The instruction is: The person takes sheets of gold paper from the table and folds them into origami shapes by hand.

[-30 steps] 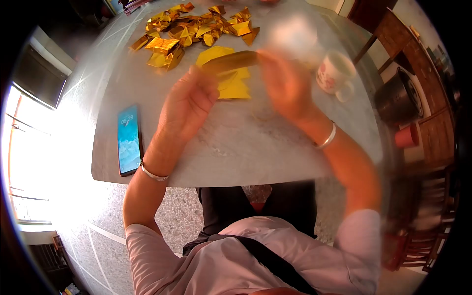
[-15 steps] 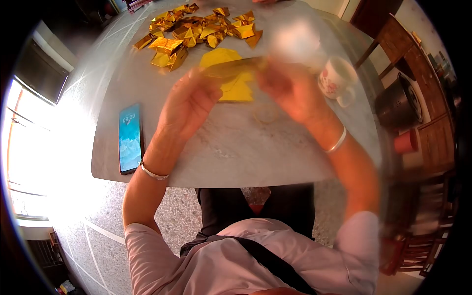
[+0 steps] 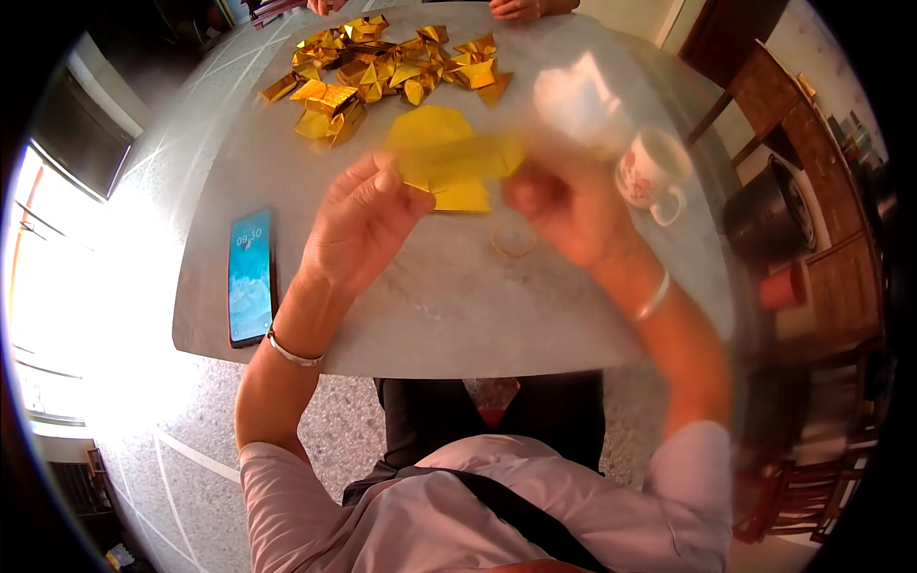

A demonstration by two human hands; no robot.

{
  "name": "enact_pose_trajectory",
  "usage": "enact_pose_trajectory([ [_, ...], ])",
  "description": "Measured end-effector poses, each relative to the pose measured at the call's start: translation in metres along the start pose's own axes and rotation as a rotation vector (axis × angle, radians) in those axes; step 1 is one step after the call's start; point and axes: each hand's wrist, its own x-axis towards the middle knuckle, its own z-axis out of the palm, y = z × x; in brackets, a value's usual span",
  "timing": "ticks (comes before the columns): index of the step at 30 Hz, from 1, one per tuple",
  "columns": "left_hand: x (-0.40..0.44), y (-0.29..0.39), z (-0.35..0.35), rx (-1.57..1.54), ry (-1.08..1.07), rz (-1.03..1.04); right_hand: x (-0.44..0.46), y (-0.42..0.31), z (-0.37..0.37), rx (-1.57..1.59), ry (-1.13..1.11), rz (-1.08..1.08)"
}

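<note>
My left hand (image 3: 365,215) pinches the left end of a folded yellow paper strip (image 3: 460,160), held level above the table. The strip's right end is in the fingers of my right hand (image 3: 568,196), which is smeared by motion. Below the strip, yellow paper sheets (image 3: 466,198) lie on the table, partly hidden by it. A thin rubber band (image 3: 514,250) rests just left of my right hand. Beyond my hands spreads a heap of folded shiny gold paper pieces (image 3: 382,74).
On the grey table (image 3: 458,325) a phone (image 3: 250,277) lies at the left. To the right stands a floral mug (image 3: 650,170), with crumpled white plastic (image 3: 576,98) behind it. Another person's hand (image 3: 516,10) rests at the far edge. Wooden furniture (image 3: 778,91) is at right.
The yellow strip has turned to show more of its face. The phone's clock went from 09:29 to 09:30. Another person's hands show more at the far edge; the view has shifted slightly.
</note>
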Motion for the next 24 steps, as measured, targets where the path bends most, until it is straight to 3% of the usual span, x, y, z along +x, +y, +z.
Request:
enact_pose_trajectory([
  [13, -0.008, -0.002, 0.010, -0.106, 0.014, -0.084, -0.008, 0.002, 0.014, -0.009, -0.070, 0.057],
  [14, -0.007, -0.004, 0.006, -0.147, -0.099, -0.068, -0.010, 0.004, 0.014, -0.056, -0.071, 0.040],
  [18, -0.008, -0.004, 0.009, -0.129, -0.094, -0.047, -0.015, 0.008, 0.020, -0.018, -0.105, 0.021],
  [22, -0.009, -0.003, 0.014, -0.153, -0.085, -0.035, -0.023, 0.015, 0.026, -0.364, 0.029, -0.089],
  [24, -0.012, -0.002, 0.015, -0.111, -0.106, -0.027, -0.025, 0.015, 0.031, -0.309, 0.002, -0.074],
])
